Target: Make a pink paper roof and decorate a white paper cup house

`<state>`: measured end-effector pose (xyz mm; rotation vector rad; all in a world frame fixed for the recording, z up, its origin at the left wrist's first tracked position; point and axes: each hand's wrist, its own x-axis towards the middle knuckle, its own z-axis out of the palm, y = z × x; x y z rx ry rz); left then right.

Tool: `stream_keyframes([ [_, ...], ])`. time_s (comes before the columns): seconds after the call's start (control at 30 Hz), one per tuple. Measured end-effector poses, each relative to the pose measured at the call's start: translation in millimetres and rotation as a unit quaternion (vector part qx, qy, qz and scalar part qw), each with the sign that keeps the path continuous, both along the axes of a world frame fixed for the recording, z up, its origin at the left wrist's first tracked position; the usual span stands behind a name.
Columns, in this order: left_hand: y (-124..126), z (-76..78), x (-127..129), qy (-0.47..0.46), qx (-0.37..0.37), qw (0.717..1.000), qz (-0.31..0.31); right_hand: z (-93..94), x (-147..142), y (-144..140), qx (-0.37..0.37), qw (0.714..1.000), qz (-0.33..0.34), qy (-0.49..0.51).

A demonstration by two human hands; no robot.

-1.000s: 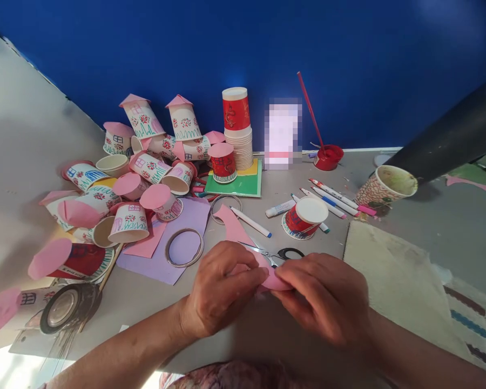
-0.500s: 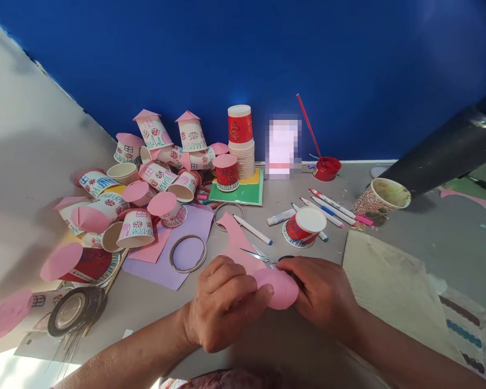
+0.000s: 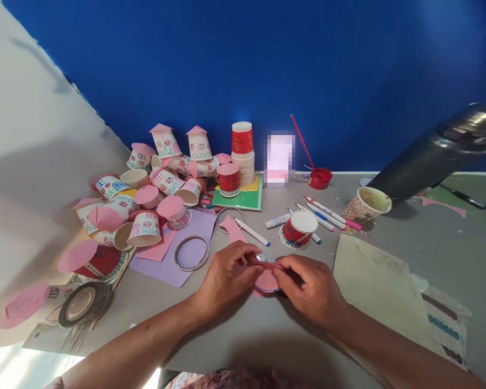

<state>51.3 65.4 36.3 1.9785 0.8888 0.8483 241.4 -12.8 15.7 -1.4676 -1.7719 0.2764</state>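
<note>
A round piece of pink paper (image 3: pixel 268 279) is pinched at its edges between my two hands, its near edge curving down toward me. My left hand (image 3: pixel 230 278) grips the left side with thumb and fingers. On the other side, my right hand (image 3: pixel 314 283) pinches the paper the same way. Just behind the paper, scissors (image 3: pixel 261 258) lie mostly hidden by my hands. A pink paper offcut (image 3: pixel 233 228) and a white marker (image 3: pixel 251 232) lie beyond them. Past my right hand, a red paper cup (image 3: pixel 299 231) stands upside down.
Decorated paper cups (image 3: pixel 144 228) with pink tops are heaped at left. A cup stack (image 3: pixel 243 138) stands by the blue wall. Tape rolls (image 3: pixel 191 253), several markers (image 3: pixel 328 213), a patterned cup (image 3: pixel 368 204), a dark cylinder (image 3: pixel 425 156) and a cream cloth (image 3: pixel 376 281) surround the workspace.
The pink circle has been turned and is now held from both sides. My right hand has joined the left on it, and the scissors sit lower behind my hands. The view has shifted slightly.
</note>
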Motion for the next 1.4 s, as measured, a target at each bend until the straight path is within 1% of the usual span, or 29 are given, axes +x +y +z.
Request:
stream_keyframes([
  [0.07,0.7,1.2,3.2,-0.025,-0.112,0.993,0.033,0.5,-0.1,1.9,-0.072,0.994,-0.019,0.075],
  [0.1,1.6,1.4,4.6,-0.035,-0.155,0.986,0.044,1.1,0.4,3.5,-0.102,0.988,-0.025,0.112],
  [0.13,2.6,1.4,5.7,-0.036,-0.186,0.981,0.05,1.9,1.2,5.5,-0.125,0.981,-0.031,0.147],
  [0.2,3.8,1.3,7.1,-0.02,-0.217,0.974,0.056,3.7,3.2,9.6,-0.156,0.968,-0.039,0.194],
  [0.27,3.2,1.6,7.4,-0.008,-0.212,0.975,0.06,5.3,4.8,13.2,-0.17,0.962,-0.041,0.212],
  [0.3,2.3,2.0,7.2,-0.009,-0.196,0.979,0.063,5.7,5.3,14.4,-0.171,0.962,-0.04,0.211],
  [0.4,0.8,3.4,5.7,-0.012,-0.127,0.989,0.076,5.9,6.0,16.0,-0.148,0.969,-0.037,0.197],
  [0.43,1.5,3.7,5.1,-0.017,-0.122,0.99,0.076,5.8,6.4,15.9,-0.134,0.971,-0.04,0.193],
  [0.47,2.9,3.8,4.5,-0.026,-0.124,0.989,0.077,5.8,7.3,15.7,-0.118,0.974,-0.045,0.19],
  [0.57,10.2,1.8,2.3,-0.042,-0.164,0.983,0.071,8.5,14.8,15.1,-0.07,0.977,-0.082,0.183],
  [0.63,15.1,-1.8,0.5,-0.041,-0.183,0.98,0.066,13.5,25.5,16.4,-0.043,0.975,-0.127,0.178],
  [0.73,18.8,-10.2,-1.9,-0.033,-0.19,0.979,0.06,23.3,49.6,24.1,-0.016,0.964,-0.208,0.162],
  [0.8,18.2,-15.3,-2.1,-0.035,-0.199,0.978,0.047,26.5,68.2,32.8,-0.019,0.959,-0.245,0.138],
  [0.83,17.3,-16.9,-1.7,-0.038,-0.207,0.977,0.039,26.1,77.1,37.5,-0.031,0.961,-0.249,0.119],
  [0.9,15.4,-17.4,-0.5,-0.042,-0.224,0.973,0.036,21.1,91.9,45.6,-0.055,0.962,-0.258,0.075],
  [0.97,14.4,-15.0,0.2,-0.031,-0.224,0.973,0.046,13.7,100.9,50.0,-0.071,0.962,-0.261,0.041],
  [1.03,14.7,-11.7,0.0,-0.013,-0.203,0.978,0.053,10.0,103.9,49.3,-0.065,0.964,-0.257,0.018],
  [1.1,15.0,-10.1,-0.6,-0.004,-0.184,0.982,0.048,16.1,102.1,45.2,-0.044,0.967,-0.25,0.006],
  [1.13,14.7,-10.3,-0.7,-0.007,-0.185,0.982,0.041,23.8,99.6,43.4,-0.034,0.97,-0.241,-0.004],
  [1.2,12.7,-12.6,-0.1,-0.019,-0.205,0.978,0.031,47.5,91.7,45.1,-0.024,0.977,-0.208,-0.037],
  [1.23,11.3,-14.3,0.4,-0.024,-0.219,0.975,0.027,61.8,86.4,50.2,-0.036,0.979,-0.169,-0.106],
  [1.27,10.0,-16.1,0.8,-0.027,-0.229,0.973,0.025,76.0,80.4,59.0,-0.071,0.974,-0.12,-0.178],
  [1.3,9.1,-17.6,1.0,-0.026,-0.235,0.971,0.023,88.7,73.8,71.4,-0.113,0.96,-0.081,-0.245],
  [1.37,9.6,-19.4,0.7,-0.018,-0.229,0.973,0.02,105.9,60.1,104.6,-0.16,0.946,-0.012,-0.281],
  [1.4,11.1,-19.5,0.1,-0.012,-0.217,0.976,0.018,109.3,53.7,123.4,-0.186,0.938,0.019,-0.291],
])
